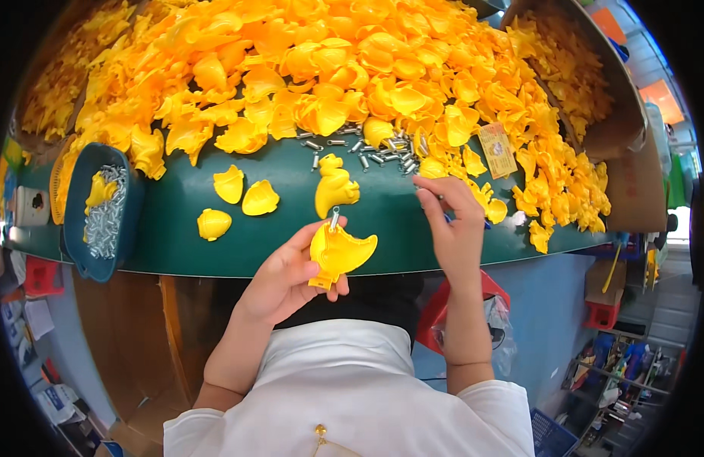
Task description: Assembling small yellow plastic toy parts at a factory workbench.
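Observation:
My left hand (280, 283) is closed on a yellow plastic shell piece (340, 251), hollow side up, with a curved point toward the right. A small silver metal part (334, 218) sticks out from its upper end. My right hand (457, 217) is raised over the table, fingers bent together near the loose silver metal parts (382, 156); what they pinch, if anything, is too small to name. Just beyond the held piece lies a yellow figure-shaped piece (336, 187). Farther left lie small rounded yellow shells (228, 185), several of them apart from the pile.
A big heap of yellow plastic pieces (314, 57) covers the far side of the green table (169, 247). At left stands a blue-green bin (76, 236) of silver parts. Cardboard boxes (634, 167) flank the heap. A printed card (497, 150) lies at right; a red stool (432, 320) is below.

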Demonstrator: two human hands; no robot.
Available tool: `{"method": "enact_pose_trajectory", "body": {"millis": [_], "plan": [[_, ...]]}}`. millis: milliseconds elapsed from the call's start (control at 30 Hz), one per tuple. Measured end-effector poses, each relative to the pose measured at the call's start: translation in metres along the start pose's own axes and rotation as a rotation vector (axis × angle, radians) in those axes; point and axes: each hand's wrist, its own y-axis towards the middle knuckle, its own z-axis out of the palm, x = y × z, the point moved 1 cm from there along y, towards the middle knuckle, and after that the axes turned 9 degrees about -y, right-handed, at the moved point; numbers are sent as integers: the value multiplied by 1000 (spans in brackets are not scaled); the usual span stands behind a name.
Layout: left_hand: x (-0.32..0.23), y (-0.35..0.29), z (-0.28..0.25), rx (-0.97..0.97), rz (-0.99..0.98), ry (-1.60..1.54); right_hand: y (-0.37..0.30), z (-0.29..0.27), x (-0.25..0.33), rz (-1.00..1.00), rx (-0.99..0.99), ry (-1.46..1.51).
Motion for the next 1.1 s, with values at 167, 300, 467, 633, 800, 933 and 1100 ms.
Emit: {"method": "enact_pose_trajectory", "body": {"millis": [167,300,467,633,800,933,1100], "plan": [[-2,-6,0,-162,111,-165,0,26,16,-300,85,-17],[-3,-12,0,-191,176,-93,6,48,33,-433,100,-114],[-9,-15,-6,-205,226,-137,2,54,24,-436,126,-171],[-11,-15,-9,-136,253,-203,7,45,24,-376,80,-74],[-11,-12,-11,-162,275,-145,47,50,25,-398,8,-233],[-10,-8,-7,-144,285,-139,60,69,27,-463,23,-288],[-8,-8,-9,-147,291,-167,53,63,25,-451,89,-310]]}}
